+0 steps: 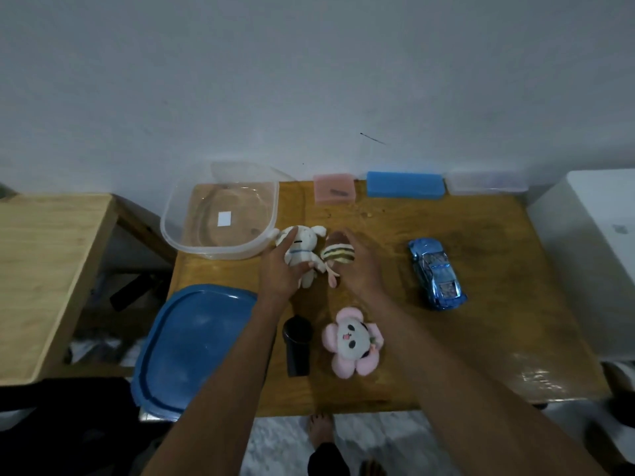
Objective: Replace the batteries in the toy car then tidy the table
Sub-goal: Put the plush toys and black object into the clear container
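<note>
A shiny blue toy car sits upright on the wooden table, right of my hands. My left hand grips a white plush bunny near the table's middle. My right hand closes around a brown striped plush right beside the bunny. A pink flower plush lies nearer to me, and a black cylinder lies on its side left of it.
An empty clear plastic tub stands at the back left, its blue lid at the front left. Pink, blue and clear small boxes line the wall. A white appliance borders the right.
</note>
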Action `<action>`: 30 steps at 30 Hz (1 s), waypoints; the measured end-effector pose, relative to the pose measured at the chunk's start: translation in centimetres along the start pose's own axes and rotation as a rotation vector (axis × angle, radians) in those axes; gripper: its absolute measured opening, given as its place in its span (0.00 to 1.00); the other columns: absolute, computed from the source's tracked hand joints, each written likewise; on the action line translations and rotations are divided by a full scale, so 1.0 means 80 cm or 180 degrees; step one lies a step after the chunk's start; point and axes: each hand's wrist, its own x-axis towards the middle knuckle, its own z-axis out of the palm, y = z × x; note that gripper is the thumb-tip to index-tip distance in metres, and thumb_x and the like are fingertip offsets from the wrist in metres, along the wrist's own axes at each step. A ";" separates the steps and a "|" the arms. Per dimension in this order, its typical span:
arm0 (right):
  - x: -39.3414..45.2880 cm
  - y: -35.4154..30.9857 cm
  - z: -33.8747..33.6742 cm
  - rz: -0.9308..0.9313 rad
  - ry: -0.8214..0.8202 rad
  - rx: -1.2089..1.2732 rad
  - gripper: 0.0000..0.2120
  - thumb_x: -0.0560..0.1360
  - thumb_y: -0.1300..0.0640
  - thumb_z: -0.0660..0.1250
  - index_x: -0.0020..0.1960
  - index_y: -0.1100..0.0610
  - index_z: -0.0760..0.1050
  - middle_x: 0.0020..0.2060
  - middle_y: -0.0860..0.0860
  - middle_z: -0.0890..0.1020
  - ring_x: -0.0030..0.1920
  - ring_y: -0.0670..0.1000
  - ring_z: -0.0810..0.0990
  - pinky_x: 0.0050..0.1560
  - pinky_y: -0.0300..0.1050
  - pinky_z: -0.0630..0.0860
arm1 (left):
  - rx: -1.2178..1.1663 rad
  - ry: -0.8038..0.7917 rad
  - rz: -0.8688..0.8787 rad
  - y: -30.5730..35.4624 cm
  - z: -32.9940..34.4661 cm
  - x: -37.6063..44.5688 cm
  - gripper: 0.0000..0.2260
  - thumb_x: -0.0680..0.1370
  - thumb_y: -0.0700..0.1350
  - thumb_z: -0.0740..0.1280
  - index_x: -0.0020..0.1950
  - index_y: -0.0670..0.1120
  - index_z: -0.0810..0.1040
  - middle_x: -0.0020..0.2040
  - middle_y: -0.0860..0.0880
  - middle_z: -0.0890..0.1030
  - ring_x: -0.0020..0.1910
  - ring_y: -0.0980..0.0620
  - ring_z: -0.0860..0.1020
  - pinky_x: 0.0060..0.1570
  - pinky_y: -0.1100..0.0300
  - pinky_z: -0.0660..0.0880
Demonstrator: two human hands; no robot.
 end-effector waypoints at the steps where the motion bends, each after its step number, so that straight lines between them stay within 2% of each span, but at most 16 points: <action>1: -0.001 -0.002 -0.002 -0.0022 0.0048 0.0077 0.33 0.70 0.54 0.76 0.71 0.39 0.68 0.61 0.50 0.78 0.60 0.53 0.78 0.59 0.55 0.78 | -0.0087 0.0000 -0.0022 0.003 0.001 -0.001 0.34 0.72 0.46 0.78 0.76 0.51 0.70 0.72 0.42 0.74 0.69 0.45 0.72 0.62 0.60 0.67; 5: -0.006 -0.008 -0.023 -0.0153 0.0113 0.0238 0.35 0.70 0.56 0.77 0.71 0.38 0.68 0.62 0.50 0.78 0.60 0.52 0.78 0.59 0.55 0.79 | -0.0247 0.0050 0.0127 0.024 0.003 -0.008 0.34 0.72 0.45 0.77 0.76 0.52 0.70 0.70 0.43 0.75 0.67 0.46 0.73 0.61 0.58 0.69; 7: -0.005 -0.014 -0.038 -0.0236 0.0123 0.0390 0.36 0.70 0.58 0.77 0.72 0.39 0.68 0.62 0.49 0.79 0.58 0.50 0.80 0.56 0.53 0.81 | -0.0251 0.0106 0.0265 0.038 0.000 -0.006 0.34 0.72 0.44 0.78 0.76 0.50 0.70 0.71 0.43 0.75 0.67 0.46 0.72 0.62 0.57 0.69; 11: -0.005 -0.040 -0.073 -0.0523 0.0235 0.0734 0.38 0.71 0.65 0.76 0.75 0.43 0.68 0.61 0.50 0.79 0.53 0.47 0.81 0.45 0.38 0.81 | -0.0506 0.0279 0.0383 0.070 -0.017 -0.004 0.35 0.71 0.44 0.78 0.75 0.54 0.70 0.68 0.43 0.76 0.65 0.45 0.74 0.63 0.47 0.75; 12: -0.004 -0.049 -0.079 -0.0591 0.0255 0.0795 0.38 0.71 0.66 0.76 0.75 0.44 0.67 0.61 0.51 0.79 0.53 0.48 0.81 0.44 0.37 0.81 | -0.0552 0.0334 0.0420 0.078 -0.023 -0.003 0.35 0.71 0.44 0.78 0.75 0.55 0.70 0.67 0.44 0.76 0.64 0.45 0.75 0.61 0.46 0.76; 15: -0.005 -0.079 -0.089 -0.0837 0.0268 0.0931 0.36 0.71 0.65 0.76 0.74 0.45 0.68 0.63 0.52 0.78 0.56 0.49 0.81 0.53 0.50 0.83 | -0.0741 0.0498 0.0516 0.099 -0.049 -0.001 0.34 0.71 0.41 0.78 0.75 0.52 0.71 0.66 0.50 0.76 0.64 0.50 0.75 0.57 0.55 0.77; 17: -0.005 -0.102 -0.089 -0.0957 0.0209 0.0954 0.36 0.72 0.62 0.76 0.75 0.45 0.67 0.65 0.50 0.76 0.57 0.48 0.80 0.54 0.45 0.82 | -0.0798 0.0555 0.0526 0.102 -0.073 0.004 0.34 0.71 0.41 0.78 0.76 0.52 0.71 0.68 0.50 0.76 0.64 0.52 0.76 0.54 0.60 0.76; 19: 0.000 -0.123 -0.080 -0.1045 0.0149 0.1004 0.36 0.72 0.61 0.76 0.75 0.47 0.67 0.63 0.47 0.76 0.56 0.46 0.79 0.52 0.36 0.79 | -0.0914 0.0602 0.0518 0.096 -0.101 0.011 0.34 0.71 0.41 0.78 0.75 0.53 0.71 0.69 0.50 0.77 0.64 0.51 0.77 0.56 0.58 0.79; 20: 0.002 -0.135 -0.073 -0.1100 0.0117 0.1021 0.36 0.72 0.60 0.77 0.75 0.47 0.67 0.62 0.45 0.76 0.56 0.46 0.79 0.51 0.34 0.79 | -0.0959 0.0642 0.0504 0.089 -0.116 0.016 0.34 0.71 0.41 0.78 0.75 0.54 0.71 0.69 0.50 0.77 0.64 0.51 0.77 0.57 0.55 0.79; 22: 0.012 -0.155 -0.049 -0.1189 0.0034 0.1070 0.36 0.71 0.59 0.78 0.75 0.47 0.68 0.64 0.47 0.78 0.58 0.47 0.80 0.53 0.37 0.80 | -0.1012 0.0694 0.0449 0.077 -0.147 0.026 0.34 0.71 0.41 0.78 0.75 0.55 0.72 0.68 0.53 0.77 0.64 0.53 0.78 0.58 0.56 0.79; 25: 0.032 -0.180 -0.002 -0.1163 -0.0157 0.1220 0.36 0.70 0.59 0.79 0.74 0.44 0.68 0.65 0.49 0.79 0.58 0.47 0.82 0.55 0.47 0.82 | -0.1180 0.0735 0.0294 0.049 -0.190 0.049 0.35 0.70 0.39 0.79 0.75 0.54 0.72 0.66 0.60 0.77 0.60 0.62 0.79 0.58 0.58 0.79; 27: 0.049 -0.191 0.032 -0.1132 -0.0213 0.1280 0.36 0.69 0.58 0.79 0.72 0.42 0.69 0.63 0.48 0.80 0.57 0.47 0.82 0.56 0.52 0.83 | -0.1199 0.0725 0.0176 0.024 -0.213 0.067 0.36 0.69 0.39 0.80 0.74 0.56 0.72 0.69 0.59 0.75 0.64 0.59 0.77 0.62 0.52 0.78; 30: 0.075 -0.199 0.082 -0.0943 -0.0365 0.1438 0.37 0.70 0.63 0.78 0.73 0.44 0.69 0.62 0.50 0.80 0.56 0.49 0.83 0.54 0.55 0.83 | -0.1086 0.0710 0.0040 -0.015 -0.231 0.096 0.36 0.69 0.41 0.81 0.73 0.61 0.72 0.73 0.55 0.72 0.69 0.52 0.74 0.65 0.45 0.76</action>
